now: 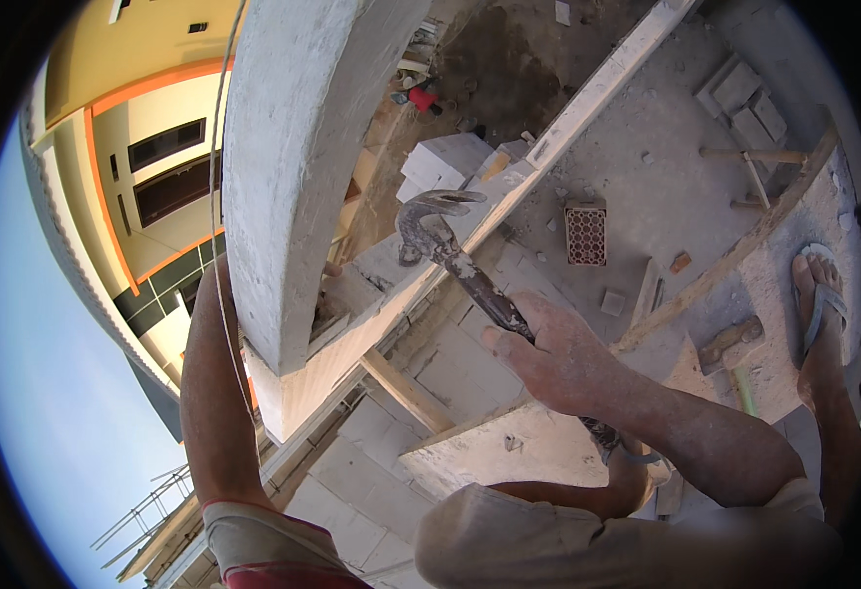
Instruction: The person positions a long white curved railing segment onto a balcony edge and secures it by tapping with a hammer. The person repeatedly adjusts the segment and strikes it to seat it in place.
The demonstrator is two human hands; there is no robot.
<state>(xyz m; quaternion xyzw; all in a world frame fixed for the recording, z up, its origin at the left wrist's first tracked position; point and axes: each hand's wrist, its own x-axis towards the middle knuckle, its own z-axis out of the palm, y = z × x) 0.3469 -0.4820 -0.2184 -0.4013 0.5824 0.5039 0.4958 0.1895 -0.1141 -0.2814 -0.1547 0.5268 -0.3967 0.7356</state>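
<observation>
Claw hammer (450, 250): worn, mortar-crusted, head up against wooden plank (587, 98), handle gripped.

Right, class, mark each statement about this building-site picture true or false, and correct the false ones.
1. The right hand grips a claw hammer by its handle. True.
2. The hammer's head rests on the perforated clay brick. False: the head is up by the long wooden plank, well apart from that brick.
3. A foot in a sandal stands at the right. True.
4. The left hand is plainly wrapped round a trowel. False: the left forearm goes behind the concrete column, so that hand is hidden.
5. A second hammer lies on the slab near the foot. True.
</observation>
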